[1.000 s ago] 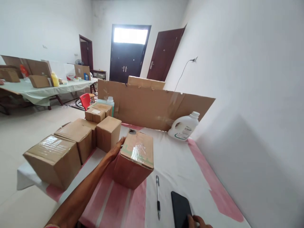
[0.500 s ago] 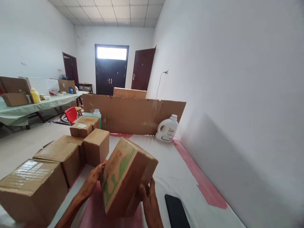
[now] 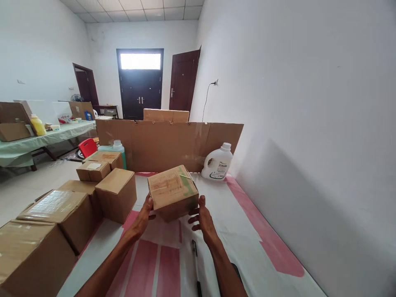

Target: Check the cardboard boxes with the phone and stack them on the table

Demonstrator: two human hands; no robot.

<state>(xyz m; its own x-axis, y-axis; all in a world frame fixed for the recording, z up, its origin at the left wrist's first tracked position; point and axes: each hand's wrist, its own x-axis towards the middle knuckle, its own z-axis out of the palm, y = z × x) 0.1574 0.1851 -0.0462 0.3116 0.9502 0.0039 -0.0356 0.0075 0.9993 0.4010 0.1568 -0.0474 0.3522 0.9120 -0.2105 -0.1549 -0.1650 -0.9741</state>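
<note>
A cardboard box with green print is between my hands over the middle of the table, slightly tilted. My left hand grips its left side, thumb up along the edge and fingers partly under it. At the lower right corner, my right hand has its thumb against the box and its fingers curled beneath. Below the box lies a thin black and silver stick-like tool, its kind unclear. A black phone is mostly hidden behind my right forearm.
Several closed cardboard boxes line the table's left side. A teal bottle and a white jug stand at the back by an upright cardboard sheet. A wall bounds the right.
The box has moved away from me and turned, so its printed face now points upward. Both hands have gone forward with it. The thin tool has come into view.
</note>
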